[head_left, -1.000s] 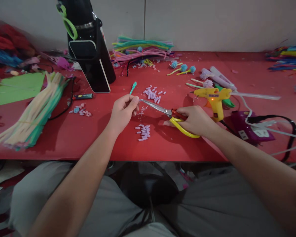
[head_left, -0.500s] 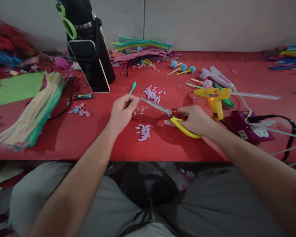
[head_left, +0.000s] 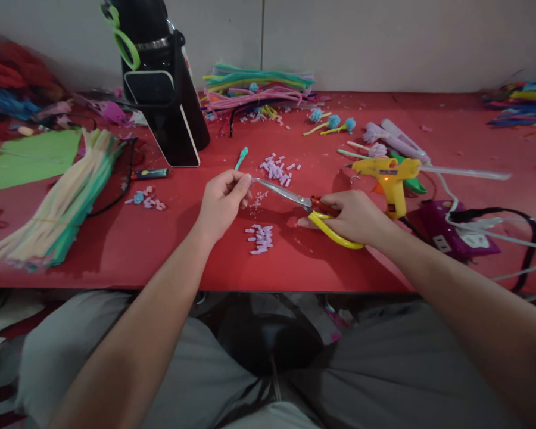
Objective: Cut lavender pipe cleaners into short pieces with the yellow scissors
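Note:
My left hand is closed in a pinch over the table, on a small lilac pipe-cleaner piece that is mostly hidden by the fingertips. In my right hand is a pair of scissors with one yellow and one red handle loop. Its blade tips point left and meet the pinched piece. Below the blades lie lilac trimmings. One pile of cut lilac pieces is nearer me, another pile farther back. A teal stem with a thicker end lies just behind my left hand.
A yellow glue gun with its light on stands right, near a purple power strip and cables. At left are a pipe-cleaner bundle, a black bottle and a phone. Blue pom-pom stems lie at the back.
Almost nothing differs; the view has shifted very slightly. Both hands and the scissors hold the same position.

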